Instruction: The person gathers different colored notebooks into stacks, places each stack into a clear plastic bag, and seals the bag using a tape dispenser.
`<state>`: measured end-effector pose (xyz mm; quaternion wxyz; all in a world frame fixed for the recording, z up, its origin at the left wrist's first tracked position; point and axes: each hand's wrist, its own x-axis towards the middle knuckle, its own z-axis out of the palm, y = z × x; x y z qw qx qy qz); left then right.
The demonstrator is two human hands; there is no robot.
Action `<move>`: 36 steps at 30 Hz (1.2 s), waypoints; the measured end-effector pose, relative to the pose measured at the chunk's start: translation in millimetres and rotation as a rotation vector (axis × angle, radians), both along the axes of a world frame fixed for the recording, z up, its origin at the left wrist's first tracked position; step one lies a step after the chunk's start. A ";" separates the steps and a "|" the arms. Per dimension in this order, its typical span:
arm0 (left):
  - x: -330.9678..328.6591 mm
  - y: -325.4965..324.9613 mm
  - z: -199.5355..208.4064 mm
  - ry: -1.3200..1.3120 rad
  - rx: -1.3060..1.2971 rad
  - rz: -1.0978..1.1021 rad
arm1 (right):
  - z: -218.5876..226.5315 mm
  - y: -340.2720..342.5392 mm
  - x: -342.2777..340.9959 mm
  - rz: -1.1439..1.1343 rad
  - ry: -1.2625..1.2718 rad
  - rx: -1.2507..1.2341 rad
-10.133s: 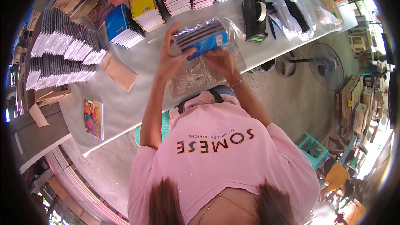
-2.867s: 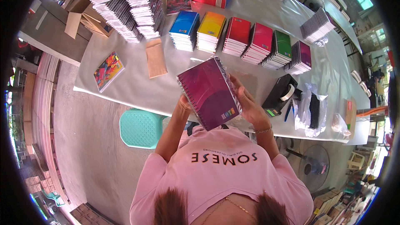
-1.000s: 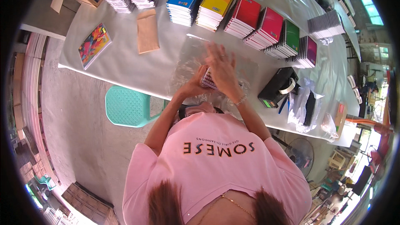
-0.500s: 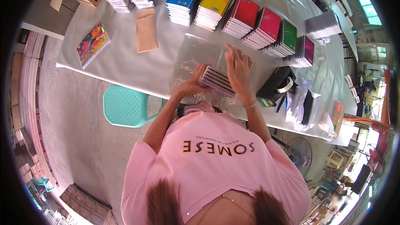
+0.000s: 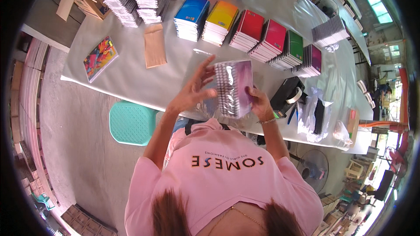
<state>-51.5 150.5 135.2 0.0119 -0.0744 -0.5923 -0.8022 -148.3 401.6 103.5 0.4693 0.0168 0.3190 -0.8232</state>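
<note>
My right hand (image 5: 259,103) grips the right edge of a bundle of spiral notebooks (image 5: 235,88). Shiny clear plastic wraps the bundle, whose rows of spiral binding run along its left part and whose purple cover faces right. It is held up above the table, in front of my body. Close to the bundle's left side, my left hand (image 5: 196,86) is open with its fingers apart. Whether its thumb touches the bundle I cannot tell. Beneath my hands lies clear plastic film (image 5: 199,53), partly hidden by them.
Stacks of spiral notebooks, blue (image 5: 191,17) through purple (image 5: 309,61), line the table behind. A black tape dispenser (image 5: 285,94) stands at right, a brown envelope (image 5: 155,46) and a colourful notebook (image 5: 99,59) at left. A green stool (image 5: 132,123) stands by the near edge.
The notebook bundle has been raised and turned, so its purple cover now shows. My left hand has come off it and spread; my right hand has moved down to grip its right edge.
</note>
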 end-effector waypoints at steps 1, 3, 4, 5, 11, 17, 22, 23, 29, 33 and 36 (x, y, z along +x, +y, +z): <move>5.2 2.8 7.1 0.035 -0.002 -0.018 | -9.6 -0.4 2.9 -0.016 -0.125 -0.175; 11.8 26.6 30.3 0.043 0.069 0.064 | -2.6 -18.0 15.7 -0.042 -0.136 -0.262; 14.9 35.4 38.2 0.047 0.105 0.102 | 5.3 -30.3 24.0 -0.057 -0.142 -0.306; 18.2 35.9 35.9 -0.007 0.148 0.094 | 14.6 -43.5 31.1 -0.056 -0.112 -0.387; 36.9 17.7 56.1 -0.044 0.125 0.130 | 12.8 -73.1 45.0 -0.011 0.041 -0.382; 53.8 -11.1 55.2 -0.008 -0.061 0.302 | 24.0 -108.6 52.7 0.027 0.033 -0.291; 63.6 -46.5 73.2 0.057 -0.160 0.480 | 84.1 -162.6 42.2 -0.030 0.391 0.039; 59.9 -56.6 76.5 0.115 -0.137 0.516 | 107.6 -181.4 41.7 -0.030 0.490 0.105; 46.5 -138.6 125.2 0.135 0.119 0.601 | 176.7 -262.0 33.1 0.010 1.003 0.062; 53.7 -174.2 111.1 -0.044 0.075 0.764 | 161.9 -296.4 30.1 0.217 1.005 0.204; 59.0 -207.4 60.3 -0.175 0.208 0.776 | 102.1 -322.0 38.6 0.230 0.886 0.058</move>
